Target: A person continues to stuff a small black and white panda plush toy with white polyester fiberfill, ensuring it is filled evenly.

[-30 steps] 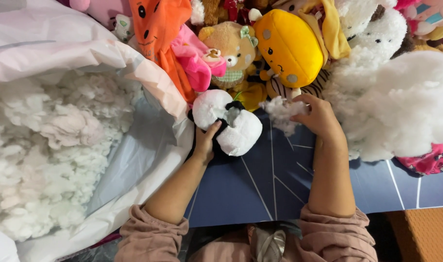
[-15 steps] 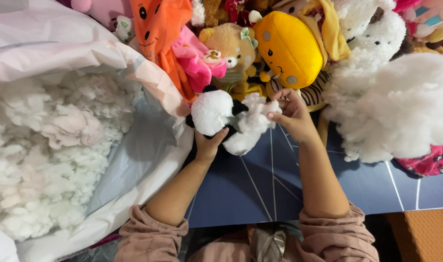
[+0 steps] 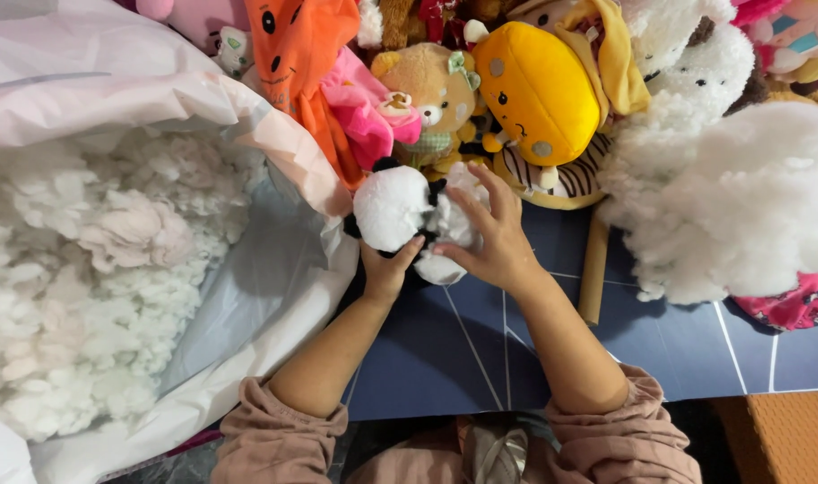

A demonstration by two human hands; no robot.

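A small black-and-white panda plush (image 3: 393, 208) is held up over the dark blue table (image 3: 463, 358). My left hand (image 3: 386, 269) grips it from below, thumb against its round white head. My right hand (image 3: 485, 235) lies on the plush's right side with fingers spread, pressing white stuffing against its body. Both forearms come up from the bottom edge in rolled pink sleeves.
A big plastic bag (image 3: 274, 269) full of white fibre stuffing (image 3: 86, 269) fills the left. A loose heap of stuffing (image 3: 740, 197) lies at right. Along the back stand an orange fox plush (image 3: 301, 63), a tan bear (image 3: 427, 99) and a yellow round plush (image 3: 534, 90). A cardboard tube (image 3: 593, 269) lies right of my hand.
My right hand came back from the stuffing heap on the right with a tuft and now presses on the panda. The left hand lifted the plush slightly and turned it.
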